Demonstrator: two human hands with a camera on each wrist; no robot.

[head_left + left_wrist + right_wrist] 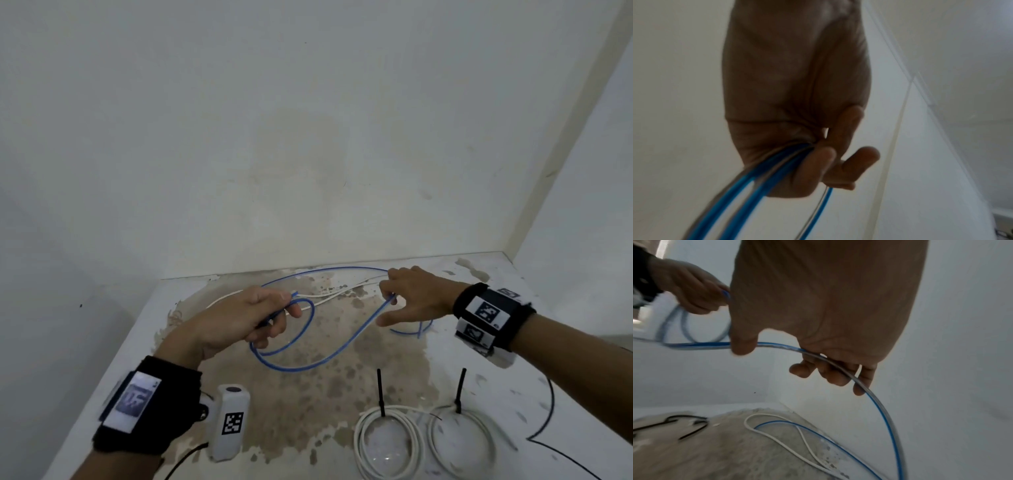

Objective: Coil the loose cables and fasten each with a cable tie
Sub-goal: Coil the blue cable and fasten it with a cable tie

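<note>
My left hand (pixel 277 318) grips gathered loops of a blue cable (pixel 298 366) above the table; the left wrist view shows the strands of the blue cable (pixel 748 194) pinched between thumb and curled fingers of the left hand (pixel 818 162). My right hand (pixel 394 301), further right, holds a later stretch of the same cable. In the right wrist view the blue cable (pixel 879 410) runs under the thumb and across the curled fingers of the right hand (pixel 797 360), then drops to the table. A loose white cable (pixel 329 296) lies behind it.
Two coiled white cables (pixel 387 442) (pixel 462 442), each with an upright black cable tie (pixel 380 390), lie at the front right of the worn table (pixel 342 394). A thin black wire (pixel 548 411) runs along the right. Walls close the back and right side.
</note>
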